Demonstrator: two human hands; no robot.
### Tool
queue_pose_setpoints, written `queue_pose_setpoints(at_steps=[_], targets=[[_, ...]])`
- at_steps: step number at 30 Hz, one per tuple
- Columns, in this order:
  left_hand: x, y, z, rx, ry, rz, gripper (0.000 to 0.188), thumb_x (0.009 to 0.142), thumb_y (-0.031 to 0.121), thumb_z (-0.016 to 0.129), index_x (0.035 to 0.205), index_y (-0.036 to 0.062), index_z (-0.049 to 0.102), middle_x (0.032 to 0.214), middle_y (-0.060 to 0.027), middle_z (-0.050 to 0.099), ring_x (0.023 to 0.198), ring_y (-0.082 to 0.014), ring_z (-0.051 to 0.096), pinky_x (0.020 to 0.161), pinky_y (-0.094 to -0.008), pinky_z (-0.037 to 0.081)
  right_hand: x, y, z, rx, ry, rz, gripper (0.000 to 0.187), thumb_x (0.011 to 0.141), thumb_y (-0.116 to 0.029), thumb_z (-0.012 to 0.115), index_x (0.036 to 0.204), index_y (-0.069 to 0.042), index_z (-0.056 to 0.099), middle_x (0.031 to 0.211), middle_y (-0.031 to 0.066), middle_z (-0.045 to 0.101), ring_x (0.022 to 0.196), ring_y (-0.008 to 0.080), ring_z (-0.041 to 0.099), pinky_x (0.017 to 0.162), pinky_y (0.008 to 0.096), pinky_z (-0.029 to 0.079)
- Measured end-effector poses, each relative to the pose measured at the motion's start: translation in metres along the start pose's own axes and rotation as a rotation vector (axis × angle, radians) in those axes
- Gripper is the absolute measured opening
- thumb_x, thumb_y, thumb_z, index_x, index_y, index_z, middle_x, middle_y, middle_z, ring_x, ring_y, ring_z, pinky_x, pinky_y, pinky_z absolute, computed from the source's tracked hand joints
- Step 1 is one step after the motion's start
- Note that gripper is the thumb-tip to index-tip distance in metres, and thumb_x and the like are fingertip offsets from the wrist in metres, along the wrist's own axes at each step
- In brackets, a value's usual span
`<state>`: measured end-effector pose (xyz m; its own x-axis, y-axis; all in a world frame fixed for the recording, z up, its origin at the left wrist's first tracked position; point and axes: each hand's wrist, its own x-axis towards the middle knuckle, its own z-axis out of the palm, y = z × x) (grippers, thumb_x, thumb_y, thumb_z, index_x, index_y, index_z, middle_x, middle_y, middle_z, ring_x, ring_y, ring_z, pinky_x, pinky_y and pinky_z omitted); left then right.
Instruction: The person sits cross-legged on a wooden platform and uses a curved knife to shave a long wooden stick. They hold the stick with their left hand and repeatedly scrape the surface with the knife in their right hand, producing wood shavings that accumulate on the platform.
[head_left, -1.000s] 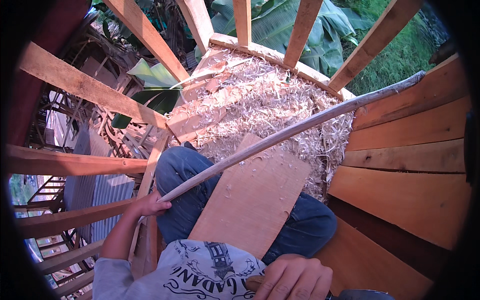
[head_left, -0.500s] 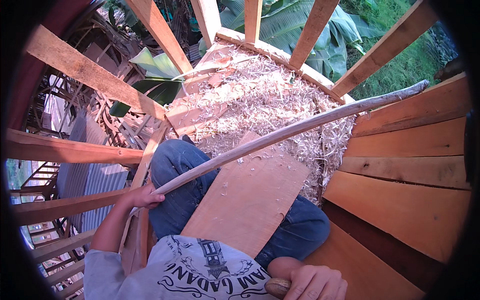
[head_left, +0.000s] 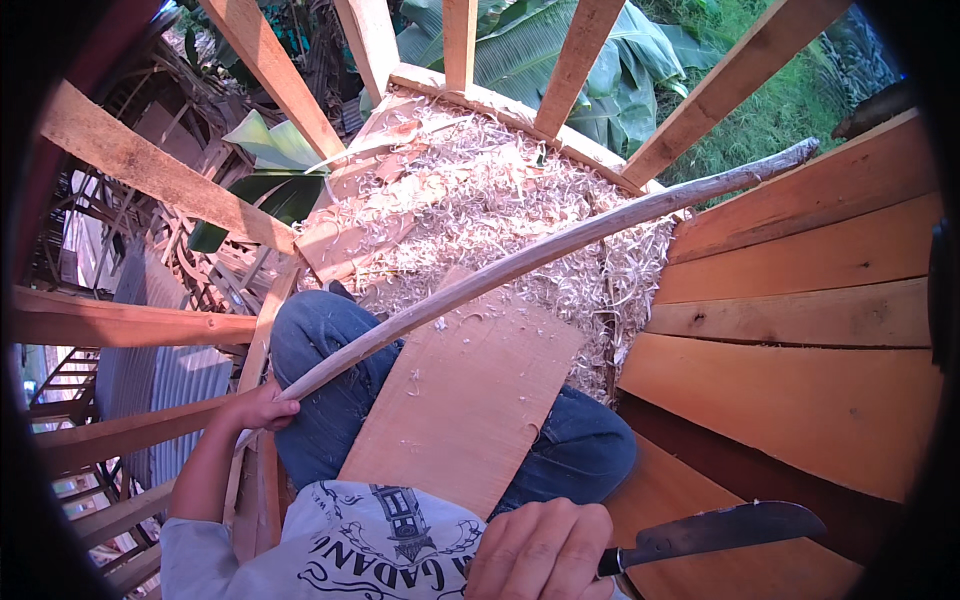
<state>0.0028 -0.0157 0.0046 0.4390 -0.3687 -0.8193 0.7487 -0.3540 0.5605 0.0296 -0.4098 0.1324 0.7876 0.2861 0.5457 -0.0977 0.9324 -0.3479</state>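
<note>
Stick (head_left: 550,247), head view: slants from the lower left to the upper right, long, pale and slightly curved, greyer toward the far end; passes above the board (head_left: 460,400) and the shavings (head_left: 480,220); ends near the top of the planks (head_left: 790,390).
Left hand (head_left: 268,408): clenched around the near end of the stick, beside the left knee; contact between stick and knee: cannot tell.
Right hand (head_left: 550,550): wrapped round the grip of the knife (head_left: 730,530), knuckles up, in front of the shirt (head_left: 380,520).
Knife: points to the right, dark and broad in the blade, well apart from the stick; grip mostly hidden under the fingers.
Board: lies between the bent knees, light brown, with a few loose curls on top.
Jeans (head_left: 340,350): blue, spread to either side of the board.
Shirt: light grey, with a dark print.
Shavings: spread thickly beyond the knees, pale and curly.
Planks: set side by side along the right, orange-brown, with a dark gap between the lowest two.
Slats (head_left: 170,170): spaced out along the far and left sides.
Leaves (head_left: 520,60): broad and green, past the far slats, beside grass (head_left: 740,140).
Corrugated sheet (head_left: 190,370): past the left slats.
</note>
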Motion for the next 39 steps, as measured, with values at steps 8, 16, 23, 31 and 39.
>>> queue_pose_setpoints(at_steps=[8,16,23,31,39], targets=[[-0.013,0.0,0.041,0.445,0.53,0.102,0.075,0.067,0.073,0.063,0.046,0.0042,0.042,0.045,-0.0005,0.041,0.044,-0.0097,0.042,0.041,-0.0305,0.032,-0.012,-0.017,-0.087,-0.271,0.832,0.037,0.014,0.083,-0.001,0.044,0.095,-0.001,0.05,0.066,0.0107,0.052,0.037,0.0121,0.041,0.032,0.0235,0.034],[-0.008,-0.027,0.074,0.61,1.007,0.28,0.085,0.064,0.082,0.053,0.051,-0.0014,0.052,0.043,-0.0112,0.044,0.041,-0.0206,0.049,0.042,-0.0388,0.034,-0.025,-0.004,-0.14,-1.186,0.869,0.217,0.047,0.095,-0.043,0.047,0.071,-0.004,0.051,0.049,-0.0002,0.04,0.036,0.0072,0.037,0.033,0.0223,0.026],[-0.016,-0.033,0.068,0.762,1.088,0.313,0.073,0.064,0.075,0.059,0.063,0.0017,0.061,0.054,-0.0195,0.055,0.055,-0.0384,0.058,0.053,-0.0452,0.044,-0.009,0.007,-0.13,-1.58,0.784,0.392,0.065,0.09,-0.052,0.053,0.054,0.001,0.041,0.047,0.0012,0.036,0.049,0.0092,0.033,0.045,0.0308,0.024],[-0.005,-0.057,0.04,0.707,0.873,0.362,0.085,0.071,0.081,0.044,0.066,-0.0012,0.061,0.052,-0.0163,0.053,0.053,-0.0323,0.06,0.052,-0.0402,0.043,-0.014,0.014,-0.134,-1.727,0.766,0.523,0.052,0.079,-0.045,0.067,0.066,0.005,0.058,0.052,0.0179,0.049,0.048,0.0307,0.05,0.048,0.0379,0.038],[-0.004,-0.055,0.016,0.554,0.648,0.355,0.087,0.069,0.083,0.045,0.049,-0.0017,0.045,0.042,-0.0112,0.039,0.039,-0.0216,0.047,0.042,-0.0371,0.034,-0.01,0.018,-0.115,-1.917,0.595,0.422,0.05,0.071,-0.051,0.072,0.061,-0.004,0.058,0.049,0.0111,0.05,0.044,0.0287,0.054,0.042,0.037,0.04]])
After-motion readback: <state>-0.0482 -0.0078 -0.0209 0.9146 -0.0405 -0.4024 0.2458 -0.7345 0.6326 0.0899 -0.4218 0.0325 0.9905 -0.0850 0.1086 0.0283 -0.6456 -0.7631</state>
